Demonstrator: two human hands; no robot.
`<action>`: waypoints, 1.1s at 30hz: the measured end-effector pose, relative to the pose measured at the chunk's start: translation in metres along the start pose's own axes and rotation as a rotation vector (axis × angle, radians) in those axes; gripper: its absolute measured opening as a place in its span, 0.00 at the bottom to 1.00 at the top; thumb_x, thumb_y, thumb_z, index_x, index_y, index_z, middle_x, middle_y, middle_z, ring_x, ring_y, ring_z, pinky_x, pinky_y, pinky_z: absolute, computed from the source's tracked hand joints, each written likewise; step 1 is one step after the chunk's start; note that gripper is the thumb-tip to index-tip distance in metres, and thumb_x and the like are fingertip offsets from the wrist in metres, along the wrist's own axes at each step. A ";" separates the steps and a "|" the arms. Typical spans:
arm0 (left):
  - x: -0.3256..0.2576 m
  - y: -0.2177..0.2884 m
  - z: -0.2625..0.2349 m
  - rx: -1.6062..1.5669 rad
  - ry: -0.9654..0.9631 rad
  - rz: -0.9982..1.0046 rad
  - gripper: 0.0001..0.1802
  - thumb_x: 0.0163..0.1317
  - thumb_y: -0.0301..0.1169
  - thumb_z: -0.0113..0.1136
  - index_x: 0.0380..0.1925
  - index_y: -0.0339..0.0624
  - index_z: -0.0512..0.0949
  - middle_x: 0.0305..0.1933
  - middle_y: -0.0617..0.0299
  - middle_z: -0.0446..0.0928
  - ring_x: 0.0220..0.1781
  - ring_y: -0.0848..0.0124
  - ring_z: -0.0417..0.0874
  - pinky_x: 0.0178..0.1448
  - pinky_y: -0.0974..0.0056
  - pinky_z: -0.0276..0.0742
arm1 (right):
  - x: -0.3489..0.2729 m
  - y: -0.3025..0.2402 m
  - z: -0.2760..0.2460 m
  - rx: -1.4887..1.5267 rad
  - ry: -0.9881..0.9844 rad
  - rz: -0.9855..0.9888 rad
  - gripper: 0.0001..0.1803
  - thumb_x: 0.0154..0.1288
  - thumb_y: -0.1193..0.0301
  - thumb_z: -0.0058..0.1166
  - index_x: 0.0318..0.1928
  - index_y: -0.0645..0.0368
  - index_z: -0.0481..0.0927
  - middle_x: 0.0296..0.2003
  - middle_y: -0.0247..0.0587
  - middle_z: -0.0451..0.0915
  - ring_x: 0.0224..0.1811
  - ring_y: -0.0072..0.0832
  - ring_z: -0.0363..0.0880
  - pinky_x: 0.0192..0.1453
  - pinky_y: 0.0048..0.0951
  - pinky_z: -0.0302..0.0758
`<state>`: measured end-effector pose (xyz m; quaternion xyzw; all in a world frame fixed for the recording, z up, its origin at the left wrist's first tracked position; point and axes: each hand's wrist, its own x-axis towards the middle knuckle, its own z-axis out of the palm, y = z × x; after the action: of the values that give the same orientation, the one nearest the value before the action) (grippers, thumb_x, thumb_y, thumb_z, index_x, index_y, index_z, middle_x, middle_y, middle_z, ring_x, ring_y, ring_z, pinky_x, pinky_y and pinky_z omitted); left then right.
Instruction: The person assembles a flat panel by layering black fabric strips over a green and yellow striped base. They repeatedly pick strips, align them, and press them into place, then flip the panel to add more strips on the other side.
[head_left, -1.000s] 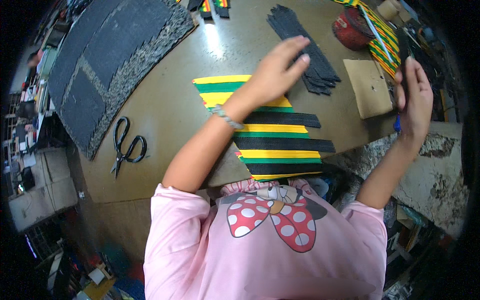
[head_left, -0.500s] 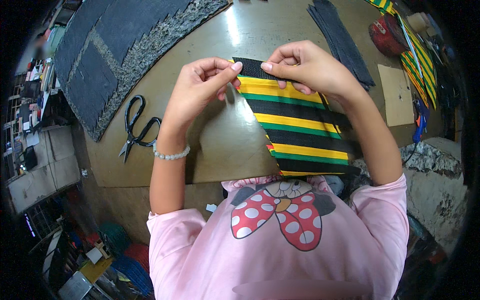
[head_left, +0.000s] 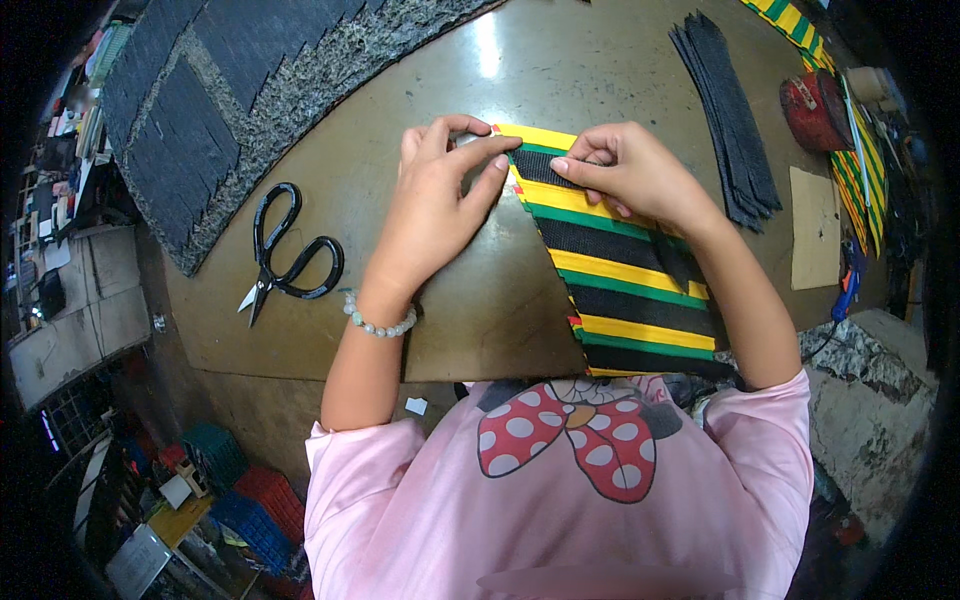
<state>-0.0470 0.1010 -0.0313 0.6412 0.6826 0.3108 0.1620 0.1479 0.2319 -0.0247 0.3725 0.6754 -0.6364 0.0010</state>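
Observation:
In front of me on the table lies a slanted row of overlapping black, yellow and green strips [head_left: 630, 275]. A short black woven strip [head_left: 532, 166] rests on the far part of this row, just below a green and yellow band. My right hand [head_left: 628, 175] pinches that black strip between thumb and fingers. My left hand [head_left: 440, 195] is at the strip's left end, its thumb and index finger apart, the index tip touching the edge. Some of its other fingertips reach the far left corner of the row.
Black-handled scissors [head_left: 264, 282] lie to the left, blades apart. Beyond them is a dark slab with black pieces [head_left: 190, 150]. At the right are a stack of black strips [head_left: 728, 130], a red round container [head_left: 814, 110], tan cardboard [head_left: 815, 230] and a blue-handled tool [head_left: 850, 275].
The black strip, pinched by both hands before, now lies flat and lower on the striped row. My left hand has loosened its pinch and spread its fingers at the edge.

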 end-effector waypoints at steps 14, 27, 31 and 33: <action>-0.001 0.001 0.005 0.006 0.040 -0.024 0.14 0.62 0.28 0.62 0.47 0.50 0.86 0.53 0.59 0.75 0.55 0.56 0.70 0.63 0.56 0.69 | -0.001 -0.005 -0.001 0.005 -0.003 0.059 0.15 0.69 0.62 0.62 0.33 0.62 0.82 0.16 0.30 0.76 0.14 0.14 0.69 0.17 0.21 0.63; 0.001 0.003 0.014 0.021 0.098 -0.076 0.11 0.60 0.35 0.66 0.43 0.50 0.87 0.51 0.63 0.76 0.53 0.59 0.70 0.61 0.56 0.68 | 0.001 -0.002 0.005 -0.097 0.061 -0.050 0.15 0.66 0.64 0.64 0.32 0.65 0.83 0.17 0.33 0.78 0.17 0.16 0.72 0.20 0.24 0.67; 0.001 0.003 0.015 0.022 0.117 -0.066 0.12 0.59 0.36 0.67 0.42 0.49 0.87 0.50 0.64 0.77 0.52 0.60 0.70 0.61 0.57 0.68 | 0.004 0.004 0.007 -0.115 0.058 -0.083 0.14 0.68 0.64 0.62 0.32 0.64 0.82 0.18 0.29 0.76 0.17 0.13 0.69 0.20 0.21 0.63; 0.001 0.003 0.016 0.033 0.110 -0.067 0.12 0.59 0.36 0.68 0.42 0.49 0.87 0.50 0.64 0.77 0.52 0.60 0.71 0.61 0.57 0.68 | 0.005 0.006 0.007 -0.115 0.075 -0.091 0.15 0.66 0.64 0.64 0.30 0.65 0.83 0.17 0.34 0.78 0.17 0.16 0.71 0.21 0.25 0.67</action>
<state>-0.0351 0.1050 -0.0411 0.6025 0.7167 0.3284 0.1240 0.1435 0.2277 -0.0335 0.3645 0.7266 -0.5816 -0.0318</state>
